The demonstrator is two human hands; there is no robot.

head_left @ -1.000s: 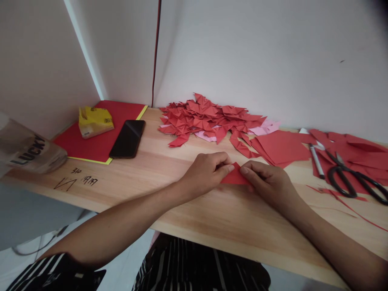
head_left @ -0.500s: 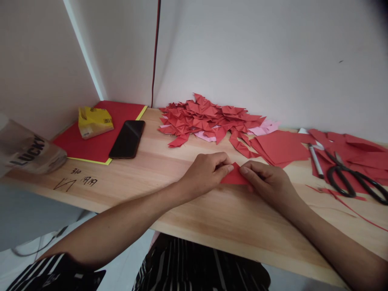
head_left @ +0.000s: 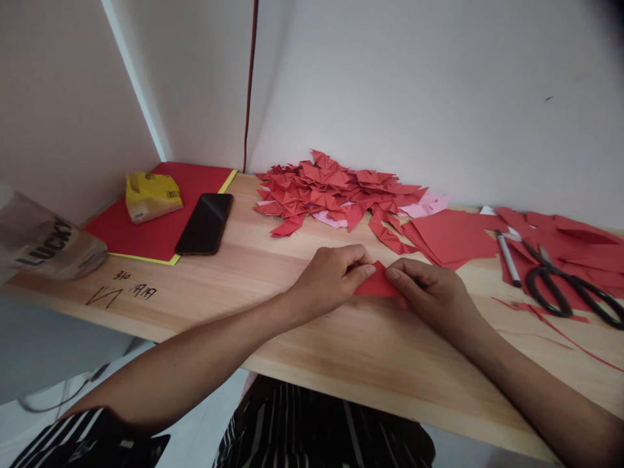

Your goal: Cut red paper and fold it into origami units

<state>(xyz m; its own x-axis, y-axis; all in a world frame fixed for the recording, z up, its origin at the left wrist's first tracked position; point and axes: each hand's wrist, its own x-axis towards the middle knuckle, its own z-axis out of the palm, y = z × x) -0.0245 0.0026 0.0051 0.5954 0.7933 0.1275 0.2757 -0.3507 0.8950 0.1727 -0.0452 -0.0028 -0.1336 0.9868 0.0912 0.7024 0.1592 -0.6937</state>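
Between my two hands is a small piece of red paper (head_left: 378,285), folded to a point at its top edge. My left hand (head_left: 336,276) pinches its left side between thumb and fingers. On the opposite side, my right hand (head_left: 429,286) grips the paper with the thumb on top and the fingers curled beneath. Both hands are just above or on the wooden table (head_left: 312,351); the exact gap cannot be told. Behind them lies a heap of folded red paper pieces (head_left: 331,185), with some pink ones among them.
Flat red paper squares (head_left: 453,237) lie right of the heap. Farther right are a marker (head_left: 508,260), black-handled scissors (head_left: 548,292) and thin red strips (head_left: 560,335). At left stand a clear plastic cup (head_left: 73,250), a yellow packet (head_left: 153,195) and a phone (head_left: 205,224).
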